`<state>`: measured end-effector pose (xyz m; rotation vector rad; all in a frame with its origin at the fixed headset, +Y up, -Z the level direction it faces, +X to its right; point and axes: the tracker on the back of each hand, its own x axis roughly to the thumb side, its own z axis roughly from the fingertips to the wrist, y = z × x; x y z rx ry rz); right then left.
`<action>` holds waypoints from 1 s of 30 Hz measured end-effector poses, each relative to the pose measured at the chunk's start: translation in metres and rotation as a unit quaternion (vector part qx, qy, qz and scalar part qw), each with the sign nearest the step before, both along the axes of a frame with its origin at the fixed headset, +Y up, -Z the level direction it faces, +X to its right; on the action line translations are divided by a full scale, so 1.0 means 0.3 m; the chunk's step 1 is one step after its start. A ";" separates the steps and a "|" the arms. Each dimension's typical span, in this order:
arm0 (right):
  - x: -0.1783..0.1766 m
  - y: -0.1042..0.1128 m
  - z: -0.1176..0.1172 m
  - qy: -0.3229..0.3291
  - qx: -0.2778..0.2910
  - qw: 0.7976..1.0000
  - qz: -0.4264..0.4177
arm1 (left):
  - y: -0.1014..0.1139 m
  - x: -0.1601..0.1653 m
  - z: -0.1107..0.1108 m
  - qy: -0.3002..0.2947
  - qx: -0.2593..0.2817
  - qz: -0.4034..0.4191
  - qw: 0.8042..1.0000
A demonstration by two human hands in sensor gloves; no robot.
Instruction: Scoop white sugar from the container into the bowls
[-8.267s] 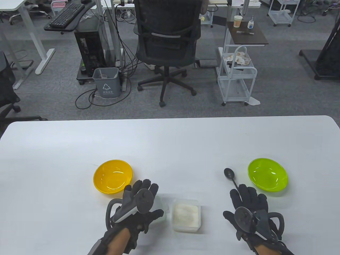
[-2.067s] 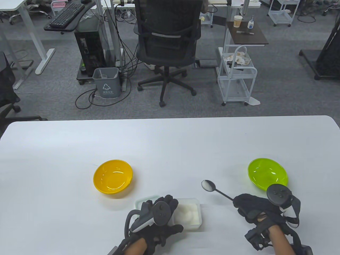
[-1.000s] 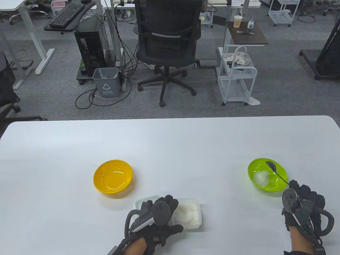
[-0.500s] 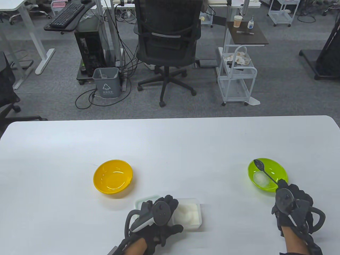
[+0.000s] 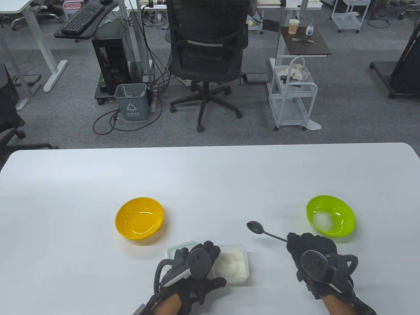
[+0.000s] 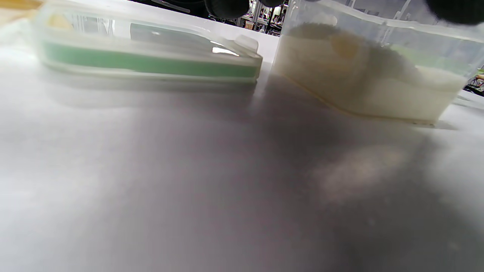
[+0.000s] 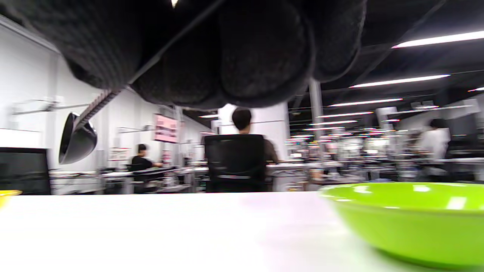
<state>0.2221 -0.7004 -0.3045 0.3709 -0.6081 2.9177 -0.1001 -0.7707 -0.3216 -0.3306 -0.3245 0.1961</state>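
The clear sugar container [image 5: 233, 265] sits at the table's front centre, with white sugar inside [image 6: 374, 83]. My left hand [image 5: 197, 262] rests against its left side and holds it. My right hand [image 5: 308, 252] grips the handle of a black spoon [image 5: 257, 227], whose empty bowl points left, above the table right of the container; it also shows in the right wrist view [image 7: 77, 139]. The green bowl [image 5: 330, 216] at the right holds a small heap of sugar. The yellow bowl [image 5: 139, 221] at the left looks empty.
The container's lid [image 5: 178, 248] with a green seal [image 6: 147, 68] lies flat left of the container, partly under my left hand. The white table [image 5: 210, 177] stretches far beyond the bowls. An office chair [image 5: 206, 62] stands past the far edge.
My right hand has swung the spoon from over the green bowl leftward toward the sugar container. Sugar now lies in the green bowl. My left hand has stayed on the container.
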 end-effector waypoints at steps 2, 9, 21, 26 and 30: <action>-0.038 -0.008 0.015 0.023 -0.002 0.999 0.023 | 0.000 0.000 0.000 0.000 0.000 0.000 1.000; -0.133 -0.043 0.051 0.078 0.025 0.990 0.111 | 0.000 0.000 0.000 0.000 0.000 -0.001 1.000; -0.211 -0.065 0.072 0.113 0.033 0.978 0.173 | -0.001 0.001 0.000 -0.002 0.000 -0.003 1.000; -0.213 -0.064 0.069 0.123 0.009 0.982 0.145 | -0.001 0.002 0.001 -0.002 0.002 -0.006 1.000; -0.199 -0.069 0.053 0.120 -0.020 0.986 0.111 | -0.001 0.003 0.001 -0.002 0.001 -0.005 1.000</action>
